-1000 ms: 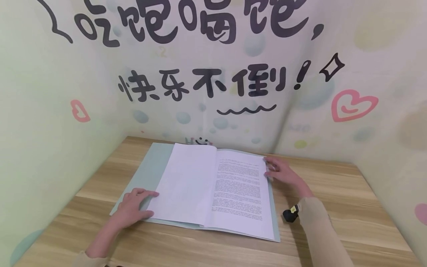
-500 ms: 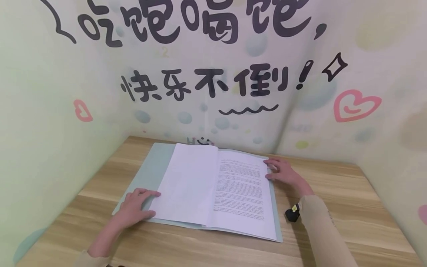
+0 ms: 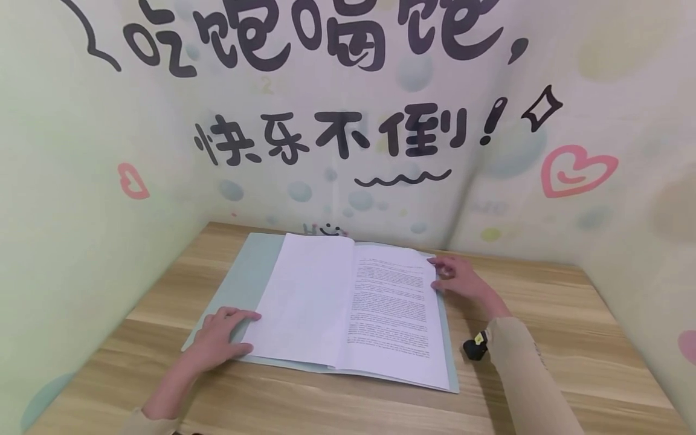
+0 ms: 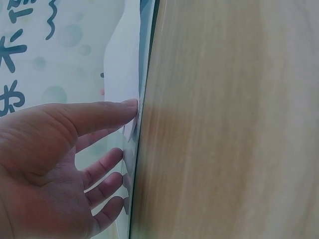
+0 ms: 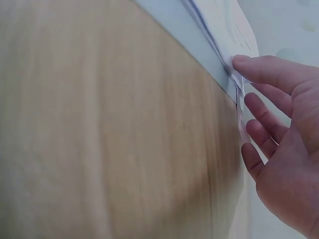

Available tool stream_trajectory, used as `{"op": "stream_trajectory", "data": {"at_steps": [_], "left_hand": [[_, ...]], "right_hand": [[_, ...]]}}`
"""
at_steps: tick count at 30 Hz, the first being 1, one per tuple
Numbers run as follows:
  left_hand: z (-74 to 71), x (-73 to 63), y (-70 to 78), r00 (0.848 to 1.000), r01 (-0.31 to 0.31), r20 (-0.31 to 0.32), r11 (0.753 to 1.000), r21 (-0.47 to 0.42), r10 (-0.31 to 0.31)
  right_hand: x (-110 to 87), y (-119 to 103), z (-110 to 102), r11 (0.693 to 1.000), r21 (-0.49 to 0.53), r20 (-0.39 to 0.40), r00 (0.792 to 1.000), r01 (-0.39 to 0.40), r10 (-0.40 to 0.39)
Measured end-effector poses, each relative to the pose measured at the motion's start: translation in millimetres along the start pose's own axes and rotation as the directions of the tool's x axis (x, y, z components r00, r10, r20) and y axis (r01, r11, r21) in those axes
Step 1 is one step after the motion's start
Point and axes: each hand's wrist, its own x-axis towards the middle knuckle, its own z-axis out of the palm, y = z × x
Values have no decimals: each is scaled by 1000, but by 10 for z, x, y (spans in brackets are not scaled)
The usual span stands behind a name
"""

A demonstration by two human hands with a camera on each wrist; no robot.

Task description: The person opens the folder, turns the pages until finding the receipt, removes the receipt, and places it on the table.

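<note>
A light blue folder (image 3: 244, 272) lies spread on the wooden table, holding white paper. Its left page (image 3: 304, 290) is blank; the right page (image 3: 391, 314) bears printed text. My left hand (image 3: 216, 338) rests on the left page's outer edge near the bottom, thumb and index finger spread apart. In the left wrist view, the thumb (image 4: 117, 112) lies along the paper's edge. My right hand (image 3: 462, 281) touches the right page's outer edge near the top, its thumb and index fingertips apart. In the right wrist view, the thumb (image 5: 249, 64) sits on the edge of several stacked sheets.
A small black object with a yellow label (image 3: 475, 347) is beside the right sleeve (image 3: 527, 374). Behind the wooden table (image 3: 571, 338) rises a pale wall (image 3: 163, 121) with black lettering and pink hearts.
The top right corner of the printed page now bends at my right fingertips, where it was flatter before. My left hand stays in place on the left page.
</note>
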Motion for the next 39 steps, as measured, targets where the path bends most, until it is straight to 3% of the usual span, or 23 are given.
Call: {"op": "stream_trajectory", "data": {"at_steps": [15,24,30,39], "left_hand": [[4,-5,-3,1000,-1,-1,1000,4,1],[5,-6,1,1000,-4,3,1000,-4,5],[6,-10,5,1000,-2,6,1000,-11,2],[1,-12,10,1000,4,11,1000,-20,-4]], "right_hand": [[-2,-11,13,978,209,-29,999,-15,22],[-51,-135,-40,974,219,-10,999,-50,54],[-29,-204,-127,975,222,-28,1000,9,-3],[6,-304,-281,975,219,4,1000,29,-31]]}}
